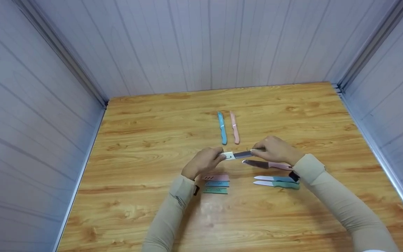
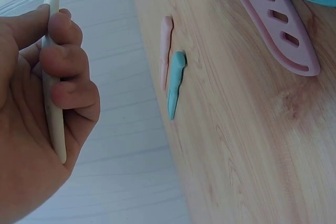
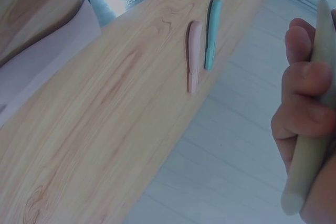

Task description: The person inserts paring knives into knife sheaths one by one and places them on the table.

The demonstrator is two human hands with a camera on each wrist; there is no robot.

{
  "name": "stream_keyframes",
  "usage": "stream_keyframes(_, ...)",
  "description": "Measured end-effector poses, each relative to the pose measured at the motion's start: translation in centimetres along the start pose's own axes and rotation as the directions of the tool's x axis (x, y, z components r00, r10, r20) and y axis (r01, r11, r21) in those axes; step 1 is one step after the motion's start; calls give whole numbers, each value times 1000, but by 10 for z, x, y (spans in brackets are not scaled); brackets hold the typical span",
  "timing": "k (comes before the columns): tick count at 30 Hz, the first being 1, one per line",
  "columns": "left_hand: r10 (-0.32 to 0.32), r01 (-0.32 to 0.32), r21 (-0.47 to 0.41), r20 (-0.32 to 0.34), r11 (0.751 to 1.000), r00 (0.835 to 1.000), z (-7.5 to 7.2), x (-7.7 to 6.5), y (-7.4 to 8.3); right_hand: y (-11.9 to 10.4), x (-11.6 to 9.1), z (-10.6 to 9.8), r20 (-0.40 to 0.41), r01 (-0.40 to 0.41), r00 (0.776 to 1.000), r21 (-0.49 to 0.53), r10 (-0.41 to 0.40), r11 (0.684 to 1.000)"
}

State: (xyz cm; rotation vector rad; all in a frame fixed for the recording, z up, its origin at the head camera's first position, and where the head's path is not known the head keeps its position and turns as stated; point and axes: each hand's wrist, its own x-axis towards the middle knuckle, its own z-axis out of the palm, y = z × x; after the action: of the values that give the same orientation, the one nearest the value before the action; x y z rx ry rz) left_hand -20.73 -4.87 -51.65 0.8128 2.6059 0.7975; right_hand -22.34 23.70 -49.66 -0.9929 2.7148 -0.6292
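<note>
My left hand (image 1: 203, 161) grips a cream-white knife sheath (image 1: 228, 156), fingers curled round it in the left wrist view. Opposite it, my right hand (image 1: 275, 150) holds a knife by its cream handle (image 3: 305, 169). Between the hands the knife's blade (image 1: 242, 154) points left, its front end at the sheath's mouth. Just below lies a bare pink-handled knife (image 1: 257, 164), partly hidden by the right wrist. Under the left hand a pink sheath (image 1: 219, 177), a blue sheath (image 1: 219, 183) and a green sheath (image 1: 216, 190) lie in a stack of rows.
Toward the back of the wooden table (image 1: 145, 133) lie a blue knife (image 1: 222, 129) and a pink knife (image 1: 234, 127), both sheathed. Near the right forearm are a bare blue-handled knife (image 1: 264, 178) and a green-handled knife (image 1: 282, 184). Pale panel walls (image 1: 187, 45) enclose the table.
</note>
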Motion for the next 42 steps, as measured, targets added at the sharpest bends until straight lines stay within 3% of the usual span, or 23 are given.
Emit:
stream_keyframes(6, 47, -46, 25, -9, 999, 999, -1, 0, 1, 0, 2, 2, -19, 46, 999, -12, -46, 999)
stream_keyframes(22, 31, -30, 33, -4, 999, 1000, 1, 3, 3, -4, 7, 5, -9, 38, 999, -2, -38, 999)
stream_keyframes(29, 58, -58, 48, -15, 997, 998, 1, 5, 4, -6, 10, 5, -13, 43, 999, 11, -42, 999)
stream_keyframes(36, 84, -83, 51, -15, 995, 996, 0, 5, 4, -3, 11, 7, -41, 104, 994, 7, -104, 995)
stream_keyframes(42, 93, -92, 65, -16, 994, 996, 0, 5, 6, -5, 13, 7, -18, 88, 996, 8, -88, 996)
